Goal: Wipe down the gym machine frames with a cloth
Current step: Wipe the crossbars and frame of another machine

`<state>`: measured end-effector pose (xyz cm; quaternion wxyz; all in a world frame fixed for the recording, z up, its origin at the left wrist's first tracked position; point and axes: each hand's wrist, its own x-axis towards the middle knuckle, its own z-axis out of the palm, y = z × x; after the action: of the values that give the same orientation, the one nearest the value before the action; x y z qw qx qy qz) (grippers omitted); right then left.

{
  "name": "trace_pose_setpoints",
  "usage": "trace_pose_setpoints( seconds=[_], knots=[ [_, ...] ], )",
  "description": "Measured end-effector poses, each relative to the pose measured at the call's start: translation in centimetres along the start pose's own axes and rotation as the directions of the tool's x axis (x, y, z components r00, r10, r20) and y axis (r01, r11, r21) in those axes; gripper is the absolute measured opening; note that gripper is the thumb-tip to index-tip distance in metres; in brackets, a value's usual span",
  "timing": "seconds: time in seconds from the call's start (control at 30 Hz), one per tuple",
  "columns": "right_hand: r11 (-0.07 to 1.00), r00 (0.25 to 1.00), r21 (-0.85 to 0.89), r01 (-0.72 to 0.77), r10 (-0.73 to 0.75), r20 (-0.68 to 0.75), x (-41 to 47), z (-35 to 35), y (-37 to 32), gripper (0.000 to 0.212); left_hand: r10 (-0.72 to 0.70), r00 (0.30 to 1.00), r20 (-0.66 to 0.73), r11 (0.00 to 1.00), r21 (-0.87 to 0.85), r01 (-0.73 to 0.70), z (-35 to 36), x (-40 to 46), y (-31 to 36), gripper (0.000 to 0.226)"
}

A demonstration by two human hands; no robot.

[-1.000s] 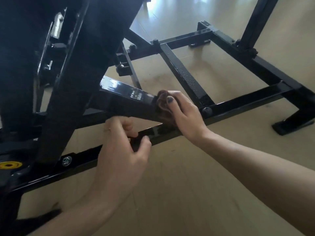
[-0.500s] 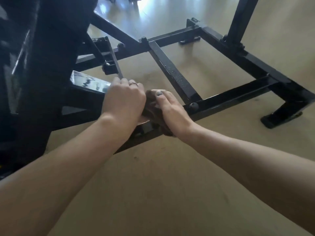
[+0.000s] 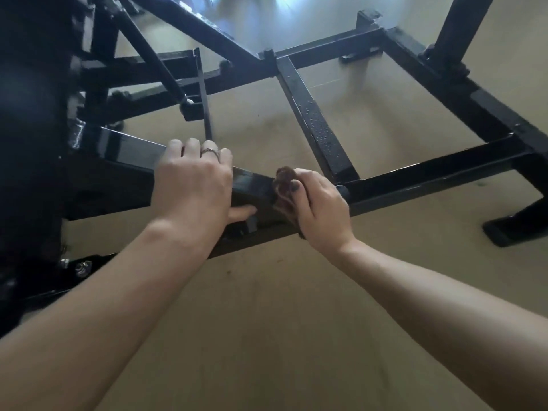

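A black steel gym machine frame point(image 3: 415, 179) lies low over the floor, its bars forming a grid. My left hand point(image 3: 192, 185) grips a raised black square bar point(image 3: 127, 149), fingers over the top and thumb underneath. Just to its right, my right hand point(image 3: 320, 209) holds a bunched dark brown cloth point(image 3: 284, 180) pressed against the end of that same bar, above the lower cross rail. Most of the cloth is hidden under my fingers.
The dark bulk of the machine point(image 3: 32, 129) fills the left side. A centre bar point(image 3: 317, 123) with water droplets runs away from me. A frame foot point(image 3: 516, 223) stands at the right on the tan floor point(image 3: 281, 321).
My left hand rose from the lower rail to grip the raised bar, then shifted left, away from my right hand. The right hand stayed with the cloth at the bar's end.
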<state>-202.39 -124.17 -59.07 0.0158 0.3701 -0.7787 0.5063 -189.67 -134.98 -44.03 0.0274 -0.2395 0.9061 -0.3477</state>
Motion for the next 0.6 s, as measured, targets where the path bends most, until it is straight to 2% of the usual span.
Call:
trace_pose_setpoints(
  seconds=[0.23, 0.43, 0.6],
  knots=[
    [1.0, 1.0, -0.004, -0.022, 0.022, 0.021, -0.6, -0.1, -1.0, 0.036, -0.055, 0.994, 0.093, 0.998, 0.045, 0.051, -1.1, 0.3, 1.3, 0.09],
    [0.971, 0.982, -0.162, 0.177, -0.162, 0.1, -2.6, -1.4, 1.8, 0.046, -0.067, 0.988, 0.14, 0.997, 0.056, 0.06, -1.4, 0.4, 1.6, 0.097],
    [0.982, 0.991, -0.142, 0.124, -0.115, 0.071, -2.1, -1.1, 0.9, 0.046, 0.015, 0.986, 0.164, 0.999, 0.031, -0.021, -2.4, 0.6, 0.8, 0.089]
  ],
)
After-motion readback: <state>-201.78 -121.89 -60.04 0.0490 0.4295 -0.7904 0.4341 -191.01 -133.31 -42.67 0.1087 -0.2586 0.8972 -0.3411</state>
